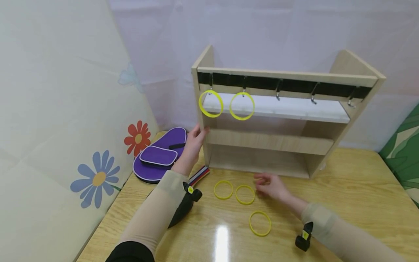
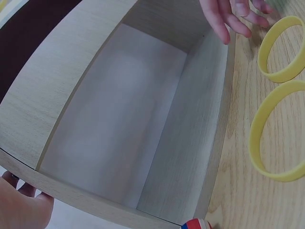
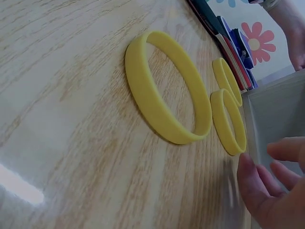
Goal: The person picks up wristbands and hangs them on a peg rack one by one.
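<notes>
Left hand (image 1: 194, 142) touches the left side panel of the wooden rack (image 1: 271, 142); can't tell if gripping. Right hand (image 1: 272, 186) empty, fingers loosely bent, just beside one of three yellow rings (image 1: 245, 203) on the table (image 1: 353, 193). Two hung rings (image 1: 241, 118) dangle from the leftmost hooks (image 1: 211, 80).

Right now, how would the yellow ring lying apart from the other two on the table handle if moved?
The yellow ring is probably light, being a thin hoop. Its matte, rubbery look suggests it may flex when pinched. Lying flat on the table, it would likely slide rather than roll.
</notes>
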Demonstrator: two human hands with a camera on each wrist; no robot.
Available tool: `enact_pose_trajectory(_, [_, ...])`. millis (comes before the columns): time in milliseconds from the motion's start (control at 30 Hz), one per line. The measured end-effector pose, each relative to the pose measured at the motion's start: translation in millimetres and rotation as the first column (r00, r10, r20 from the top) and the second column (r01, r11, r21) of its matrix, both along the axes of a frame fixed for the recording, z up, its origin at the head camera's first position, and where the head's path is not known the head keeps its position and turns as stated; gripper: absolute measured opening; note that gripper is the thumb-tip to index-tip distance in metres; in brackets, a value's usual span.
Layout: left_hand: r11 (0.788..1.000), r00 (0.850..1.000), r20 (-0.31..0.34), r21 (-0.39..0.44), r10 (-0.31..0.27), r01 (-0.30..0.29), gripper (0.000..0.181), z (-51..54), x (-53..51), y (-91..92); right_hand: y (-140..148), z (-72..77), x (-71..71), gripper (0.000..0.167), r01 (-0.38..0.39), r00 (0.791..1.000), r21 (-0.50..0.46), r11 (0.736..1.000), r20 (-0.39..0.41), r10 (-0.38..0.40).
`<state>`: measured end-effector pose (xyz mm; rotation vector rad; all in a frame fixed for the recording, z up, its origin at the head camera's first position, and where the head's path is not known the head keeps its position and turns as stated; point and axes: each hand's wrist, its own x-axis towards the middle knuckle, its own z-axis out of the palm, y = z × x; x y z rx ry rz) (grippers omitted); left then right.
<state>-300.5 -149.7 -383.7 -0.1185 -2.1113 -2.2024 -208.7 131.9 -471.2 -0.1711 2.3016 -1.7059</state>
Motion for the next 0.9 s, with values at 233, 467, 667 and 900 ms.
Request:
enact_pose_trajectory(233, [1.000,1.000,-0.011,-0.010,-0.002,0.002,0.050,-1.2,0.6,-0.9,-1.5,-7.3,-0.5,0.040,-0.020,1.000,0.011,1.000,0.020,0.020])
enact_pose_trajectory(467, [1.000,0.998,-0.061,-0.015,0.011,-0.012,0.050,-3.9,1.2,-0.9,-5.4,-9.4,-1.1,0.038,-0.036,0.999,0.061,0.998,0.008,0.035])
enact_pose_trajectory(667, [1.000,1.000,-0.023,-0.011,0.006,-0.007,0.049,-3.5,-0.5,0.0,-9.3,-9.5,-0.5,0.035,-0.035,0.999,0.099,0.994,0.006,0.034])
enact_pose_trajectory(900, [1.000,1.000,-0.016,0.003,0.016,-0.016,0.046,-1.6,-0.2,0.8,-13.5,-8.5,-1.3,0.033,-0.015,0.999,0.189,0.982,-0.043,0.024])
